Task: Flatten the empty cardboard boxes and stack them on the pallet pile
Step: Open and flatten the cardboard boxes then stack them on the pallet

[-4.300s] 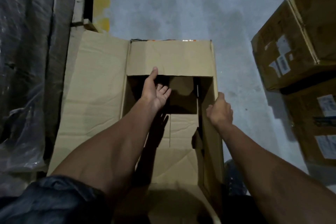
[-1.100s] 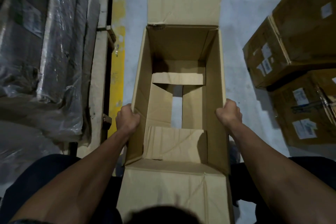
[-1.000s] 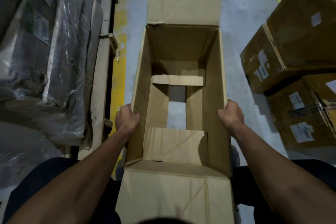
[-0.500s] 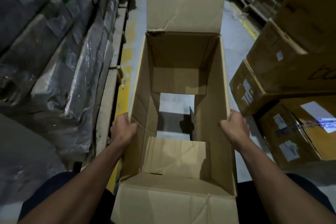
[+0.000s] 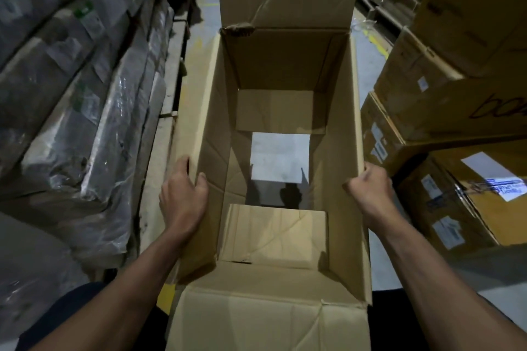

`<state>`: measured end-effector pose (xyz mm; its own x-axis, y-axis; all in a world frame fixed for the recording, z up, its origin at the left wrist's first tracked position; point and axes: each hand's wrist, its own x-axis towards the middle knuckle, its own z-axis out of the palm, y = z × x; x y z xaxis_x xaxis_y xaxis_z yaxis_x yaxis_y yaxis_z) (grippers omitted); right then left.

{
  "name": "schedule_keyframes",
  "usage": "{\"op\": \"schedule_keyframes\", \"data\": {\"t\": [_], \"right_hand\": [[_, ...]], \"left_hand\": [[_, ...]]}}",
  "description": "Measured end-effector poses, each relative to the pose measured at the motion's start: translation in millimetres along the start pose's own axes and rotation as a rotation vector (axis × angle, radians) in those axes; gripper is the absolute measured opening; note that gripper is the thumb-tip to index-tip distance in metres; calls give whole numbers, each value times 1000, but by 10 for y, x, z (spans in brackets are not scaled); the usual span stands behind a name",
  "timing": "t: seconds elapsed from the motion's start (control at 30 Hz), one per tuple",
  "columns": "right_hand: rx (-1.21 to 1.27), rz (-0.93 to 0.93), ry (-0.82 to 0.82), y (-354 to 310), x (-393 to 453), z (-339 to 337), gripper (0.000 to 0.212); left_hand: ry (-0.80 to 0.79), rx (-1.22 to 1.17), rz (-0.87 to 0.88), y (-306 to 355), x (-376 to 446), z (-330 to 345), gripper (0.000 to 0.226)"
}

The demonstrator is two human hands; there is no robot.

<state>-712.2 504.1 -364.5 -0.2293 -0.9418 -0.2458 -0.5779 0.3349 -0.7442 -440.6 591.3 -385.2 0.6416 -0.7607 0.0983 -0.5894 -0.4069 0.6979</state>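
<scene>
Comparing with earlier: the cardboard box (image 5: 285, 239) is raised higher, more grey floor (image 5: 281, 157) showing through its open bottom.
Left hand (image 5: 182, 199): clamped on the box's left wall, thumb inside, fingers outside.
Right hand (image 5: 369, 191): fisted tight over the right wall's top edge.
Box position: between both hands, far flap upright, near flap hanging towards the person.
Surroundings: wrapped bundles (image 5: 71, 94) left, stacked cartons (image 5: 456, 94) right.

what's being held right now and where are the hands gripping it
The open box: left hand grips its left wall's top edge, right hand its right wall's.
</scene>
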Motion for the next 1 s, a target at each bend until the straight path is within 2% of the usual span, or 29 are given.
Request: {"op": "schedule_keyframes", "data": {"t": [0.1, 0.17, 0.27, 0.37, 0.43, 0.5, 0.7, 0.8, 0.87, 0.97, 1.0], "right_hand": [[5, -12, 33, -39, 88, -77, 20], [0, -28, 33, -44, 136, -98, 18], [1, -25, 13, -22, 212, -127, 23], [-6, -5, -12, 13, 246, -128, 24], [-3, 14, -21, 33, 265, -132, 24], [5, 32, -25, 49, 274, -140, 26], [40, 46, -34, 118, 332, -175, 23], [95, 46, -30, 120, 338, -174, 27], [124, 48, -26, 118, 341, -169, 26], [118, 47, -34, 119, 353, -158, 26], [122, 48, -39, 116, 352, -152, 27]], "left_hand": [[0, 150, 221, 227, -23, 159, 57], [-83, 265, 411, 326, -116, 331, 58], [-501, 374, 537, 395, -343, 726, 48], [-958, 628, 489, 284, -485, 1183, 47], [-1164, 736, 436, 147, -520, 1460, 55], [-1297, 740, 373, -16, -546, 1655, 61], [-1471, 812, 290, -340, -685, 2021, 72], [-1535, 763, 189, -343, -695, 2106, 76], [-1597, 677, 45, -327, -694, 2110, 81], [-1660, 572, -306, -343, -716, 2101, 100], [-1661, 574, -370, -335, -714, 2087, 104]]}}
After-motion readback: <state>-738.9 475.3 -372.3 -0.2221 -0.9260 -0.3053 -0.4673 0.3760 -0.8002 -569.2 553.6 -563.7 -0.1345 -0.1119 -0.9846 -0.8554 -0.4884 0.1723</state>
